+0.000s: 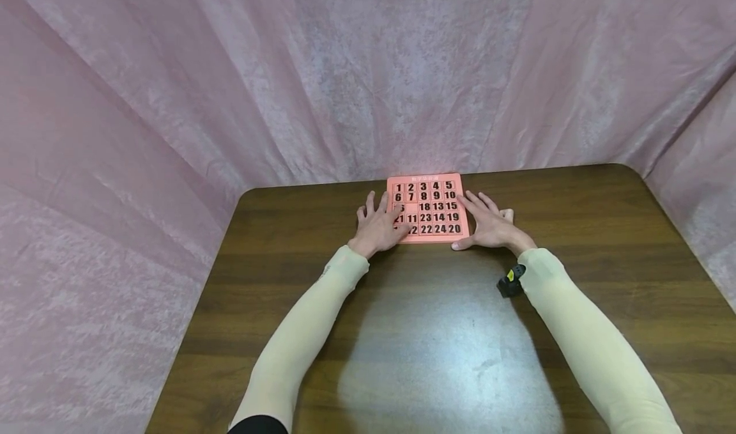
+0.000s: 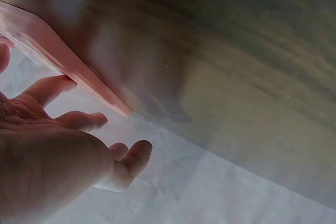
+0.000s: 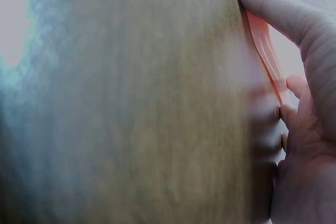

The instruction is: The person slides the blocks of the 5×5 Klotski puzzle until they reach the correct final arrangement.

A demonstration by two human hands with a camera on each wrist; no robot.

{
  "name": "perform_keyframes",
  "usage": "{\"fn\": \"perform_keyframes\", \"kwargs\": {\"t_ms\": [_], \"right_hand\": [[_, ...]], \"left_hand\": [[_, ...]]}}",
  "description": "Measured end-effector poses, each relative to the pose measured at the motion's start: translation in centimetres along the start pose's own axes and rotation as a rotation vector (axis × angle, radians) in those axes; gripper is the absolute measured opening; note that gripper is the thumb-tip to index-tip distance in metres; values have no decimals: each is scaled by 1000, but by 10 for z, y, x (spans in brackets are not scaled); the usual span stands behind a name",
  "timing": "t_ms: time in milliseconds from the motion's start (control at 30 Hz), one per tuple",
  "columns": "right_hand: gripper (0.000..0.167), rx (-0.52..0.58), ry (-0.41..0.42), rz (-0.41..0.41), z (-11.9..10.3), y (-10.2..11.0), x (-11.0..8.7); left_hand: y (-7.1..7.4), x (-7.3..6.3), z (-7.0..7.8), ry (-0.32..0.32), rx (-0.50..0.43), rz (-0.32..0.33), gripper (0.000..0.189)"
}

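A pink number slide puzzle (image 1: 431,240) lies flat at the far edge of the table, with black-numbered square tiles in rows. One gap (image 1: 411,208) shows in the third row, left of the 18 tile. My left hand (image 1: 376,228) spreads over the puzzle's left side, index finger and thumb on the lower-left tiles, partly hiding them. In the left wrist view its other fingers (image 2: 139,156) extend past the frame's side (image 2: 86,77). My right hand (image 1: 493,227) touches the right side, thumb at the lower right corner and a fingertip beside the 10 tile.
The brown wooden table (image 1: 276,248) runs around the puzzle on the near and lateral sides. A pink velvety curtain (image 1: 391,89) hangs directly behind it. A small black device (image 1: 510,282) sits at the right wrist. Light glares off the tabletop between the forearms.
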State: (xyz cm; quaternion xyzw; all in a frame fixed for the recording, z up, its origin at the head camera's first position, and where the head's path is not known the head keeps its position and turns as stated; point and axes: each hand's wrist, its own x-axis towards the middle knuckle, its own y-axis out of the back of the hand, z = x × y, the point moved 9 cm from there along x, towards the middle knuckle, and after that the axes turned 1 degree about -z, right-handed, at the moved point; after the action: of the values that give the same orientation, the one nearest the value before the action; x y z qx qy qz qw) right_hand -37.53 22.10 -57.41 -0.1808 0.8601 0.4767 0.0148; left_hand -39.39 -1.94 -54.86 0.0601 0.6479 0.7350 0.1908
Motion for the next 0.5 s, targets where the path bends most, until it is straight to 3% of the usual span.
{"fn": "perform_keyframes", "kwargs": {"t_ms": [267, 500], "right_hand": [[138, 17, 1, 1, 4, -5, 4], [136, 9, 0, 7, 6, -3, 4]], "left_hand": [[-4, -3, -8, 60, -1, -1, 75], [-4, -1, -4, 39, -28, -12, 76]]}}
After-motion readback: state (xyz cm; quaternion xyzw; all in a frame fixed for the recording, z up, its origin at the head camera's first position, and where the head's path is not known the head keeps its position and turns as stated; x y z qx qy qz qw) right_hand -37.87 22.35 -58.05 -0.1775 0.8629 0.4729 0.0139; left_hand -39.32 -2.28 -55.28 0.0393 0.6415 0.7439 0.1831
